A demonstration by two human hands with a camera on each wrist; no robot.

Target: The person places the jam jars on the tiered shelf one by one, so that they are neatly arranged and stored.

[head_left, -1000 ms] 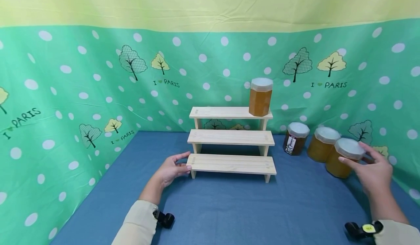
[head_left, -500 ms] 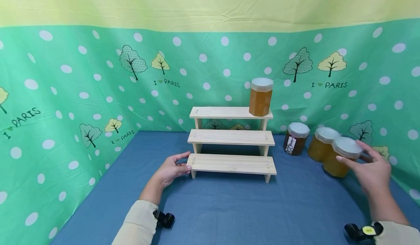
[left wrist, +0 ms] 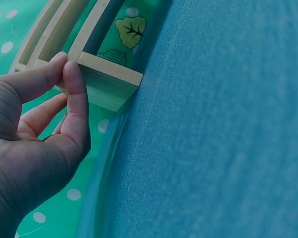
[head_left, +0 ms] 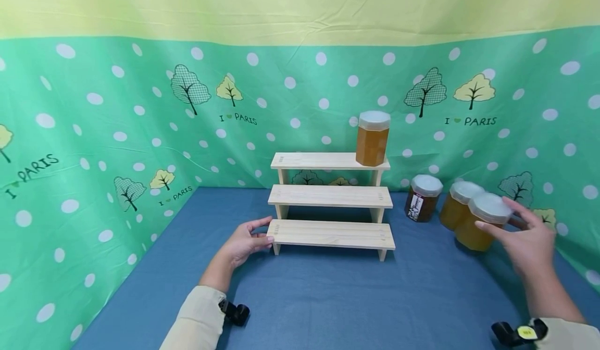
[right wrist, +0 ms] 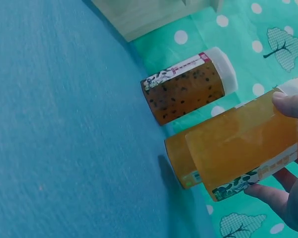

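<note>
My left hand [head_left: 246,241] pinches the left end of the lowest step of a three-step wooden display shelf [head_left: 330,234]; the left wrist view shows thumb and index finger at the step's corner [left wrist: 109,67]. On the right, my right hand [head_left: 529,238] grips an amber jar [head_left: 475,234] with a whitish lid, thumb and fingers around its upper part. In the right wrist view its base is off the blue cloth. Behind it, partly hidden, stands another amber jar [head_left: 452,212]. A darker jar [right wrist: 186,91] with black specks and a label stands nearer the shelf.
One more amber jar [head_left: 372,139] stands at the right end of the top step. Blue cloth [head_left: 328,303] covers the table. A green dotted curtain [head_left: 140,131] hangs behind and along the sides.
My right hand has moved slightly left with the amber jar, which now overlaps more of the jar behind it. My left hand and the shelf have stayed in place.
</note>
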